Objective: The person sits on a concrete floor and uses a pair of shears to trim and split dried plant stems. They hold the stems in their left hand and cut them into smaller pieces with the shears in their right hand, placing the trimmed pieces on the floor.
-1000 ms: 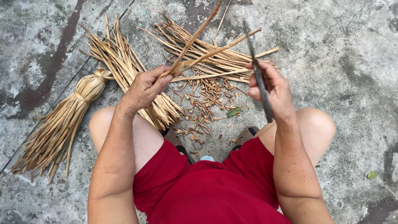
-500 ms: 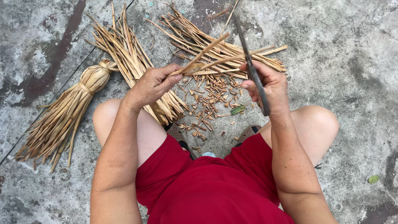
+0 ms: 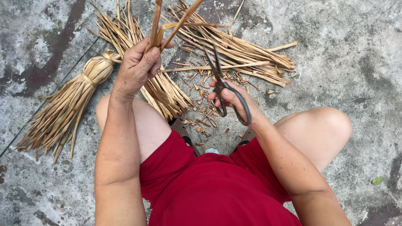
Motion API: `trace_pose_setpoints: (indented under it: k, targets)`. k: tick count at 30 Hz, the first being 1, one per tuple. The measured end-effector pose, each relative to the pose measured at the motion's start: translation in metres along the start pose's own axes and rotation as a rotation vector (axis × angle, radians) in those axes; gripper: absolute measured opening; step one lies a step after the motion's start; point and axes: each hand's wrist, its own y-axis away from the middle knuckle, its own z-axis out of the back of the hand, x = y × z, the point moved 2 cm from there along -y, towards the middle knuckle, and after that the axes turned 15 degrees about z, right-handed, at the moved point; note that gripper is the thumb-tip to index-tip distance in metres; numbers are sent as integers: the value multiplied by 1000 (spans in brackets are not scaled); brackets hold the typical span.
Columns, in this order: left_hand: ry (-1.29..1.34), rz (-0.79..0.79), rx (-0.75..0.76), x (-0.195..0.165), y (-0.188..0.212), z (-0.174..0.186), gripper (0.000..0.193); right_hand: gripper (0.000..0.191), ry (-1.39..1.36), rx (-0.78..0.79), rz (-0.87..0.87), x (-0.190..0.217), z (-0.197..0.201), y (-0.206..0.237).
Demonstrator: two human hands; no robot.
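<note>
The strips [image 3: 167,29] are up now, lifted high toward the top edge of view and standing nearly upright where half a second ago they lay slanted across the scissors. The left hand [image 3: 140,67] has its grip clenched tight around their lower ends. The right hand [image 3: 230,100] has dropped lower and nearer the knees, its grip threaded through the loops of the dark scissors [image 3: 224,90], blades drawn close and pointing up, clear of the strips. So the blades have parted from the strips and no cut is on. Below, short trimmed bits [image 3: 201,113] litter the concrete floor [image 3: 356,62]; a loose sheaf [image 3: 251,56] lies beyond them, and a tied bundle [image 3: 71,104] rests toward the floor's left side.
</note>
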Motion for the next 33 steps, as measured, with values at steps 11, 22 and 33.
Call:
trace_pose_setpoints:
  k: [11,22,33]
  targets:
    - [-24,43,119,3,5,0,43,67,-68,-251,199,-5,18,-27]
    - [-8,64,12,6,11,6,38,48,-52,-445,235,11,25,-26]
    - [479,-104,-16,13,-16,-88,37,64,204,-61,470,0,-50,-19]
